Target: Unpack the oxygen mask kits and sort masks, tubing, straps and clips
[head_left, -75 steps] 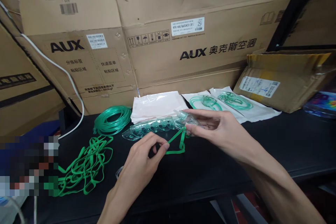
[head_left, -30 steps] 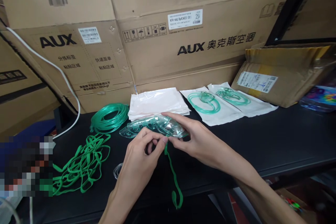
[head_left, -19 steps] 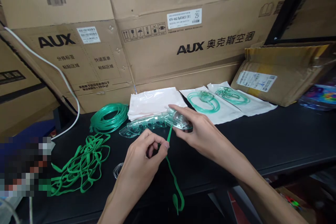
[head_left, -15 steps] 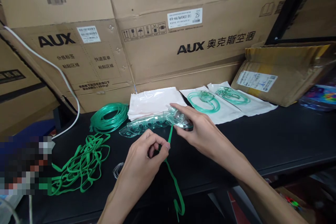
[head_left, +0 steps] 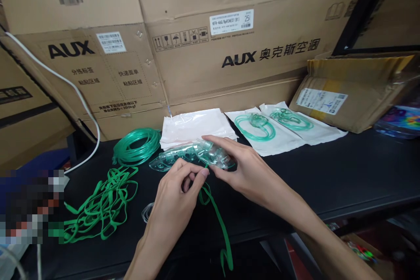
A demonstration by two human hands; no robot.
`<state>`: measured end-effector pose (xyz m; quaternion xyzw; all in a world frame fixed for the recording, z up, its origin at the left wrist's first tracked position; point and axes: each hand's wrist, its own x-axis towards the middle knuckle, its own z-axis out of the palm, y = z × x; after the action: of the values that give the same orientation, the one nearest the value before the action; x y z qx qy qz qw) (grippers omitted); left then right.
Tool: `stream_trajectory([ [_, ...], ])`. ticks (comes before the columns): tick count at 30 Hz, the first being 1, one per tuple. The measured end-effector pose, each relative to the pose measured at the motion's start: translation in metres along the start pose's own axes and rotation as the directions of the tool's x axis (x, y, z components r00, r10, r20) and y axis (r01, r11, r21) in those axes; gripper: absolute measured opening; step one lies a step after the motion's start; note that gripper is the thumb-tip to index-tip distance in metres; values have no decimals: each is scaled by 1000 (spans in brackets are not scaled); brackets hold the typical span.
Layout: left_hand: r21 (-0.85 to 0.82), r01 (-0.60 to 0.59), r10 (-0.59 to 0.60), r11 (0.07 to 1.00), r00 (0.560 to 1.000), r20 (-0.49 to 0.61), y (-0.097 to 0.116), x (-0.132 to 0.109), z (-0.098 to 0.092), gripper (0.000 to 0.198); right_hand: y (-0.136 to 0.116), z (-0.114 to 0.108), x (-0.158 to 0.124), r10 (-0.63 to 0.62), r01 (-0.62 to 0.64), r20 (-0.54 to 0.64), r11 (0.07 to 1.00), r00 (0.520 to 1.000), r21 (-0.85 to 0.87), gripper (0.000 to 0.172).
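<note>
My right hand [head_left: 238, 159] is wrapped round a clear green plastic mask [head_left: 211, 152], thumb below and fingers above. Close beside it, my left hand [head_left: 183, 183] pinches a green elastic strap [head_left: 220, 214] near the mask's lower edge. The strap's loose end hangs down over the table's front. A row of nested clear masks [head_left: 172, 157] lies just left of the held one. Where the strap meets the mask is partly hidden by my fingertips.
Left are coiled green tubing [head_left: 136, 146], tangled green straps [head_left: 105, 205] and thin wires [head_left: 147, 212]. White pouches [head_left: 197, 124], two packed masks with tubing [head_left: 257, 127] and cardboard boxes [head_left: 351, 92] stand behind. The black table's [head_left: 328, 175] front edge is near my right forearm.
The held mask and my right hand have moved slightly left and down. My left hand has come closer to the mask's edge, and the stretch of strap between them is shorter.
</note>
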<state>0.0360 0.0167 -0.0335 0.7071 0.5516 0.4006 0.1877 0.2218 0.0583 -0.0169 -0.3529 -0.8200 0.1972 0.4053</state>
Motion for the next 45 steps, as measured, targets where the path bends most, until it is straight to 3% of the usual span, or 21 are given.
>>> stream_trajectory([
  [6,40,17,-17,999,1000,11,0,1,2,26,8,0,3,58,-66,-78,993,995,-101,63],
  [16,68,8,-7,998,1000,-23,-6,3,0,20,5,7,-1,-11,12,24,1000,1000,-24,60],
  [22,76,18,-19,997,1000,12,-2,1,0,19,11,1,4,104,-144,-190,966,976,-213,61],
  [25,109,28,-31,994,999,27,-4,3,-1,18,12,-5,6,85,-126,-195,970,977,-208,57],
  [29,209,30,-63,977,986,156,-6,0,2,20,11,-10,5,83,-121,-189,973,979,-199,56],
  [33,277,-2,-92,961,940,327,-4,-9,8,36,11,-14,4,119,-156,-186,968,975,-199,57],
  [35,259,-6,-96,966,921,378,-2,-11,10,30,11,-16,3,131,-167,-186,966,974,-198,56],
  [38,209,-12,-76,978,910,408,0,-12,10,24,11,-17,3,111,-149,-185,967,976,-205,56],
  [45,241,-35,-60,970,926,374,2,-10,11,35,12,-16,3,72,-108,-169,971,983,-213,56],
])
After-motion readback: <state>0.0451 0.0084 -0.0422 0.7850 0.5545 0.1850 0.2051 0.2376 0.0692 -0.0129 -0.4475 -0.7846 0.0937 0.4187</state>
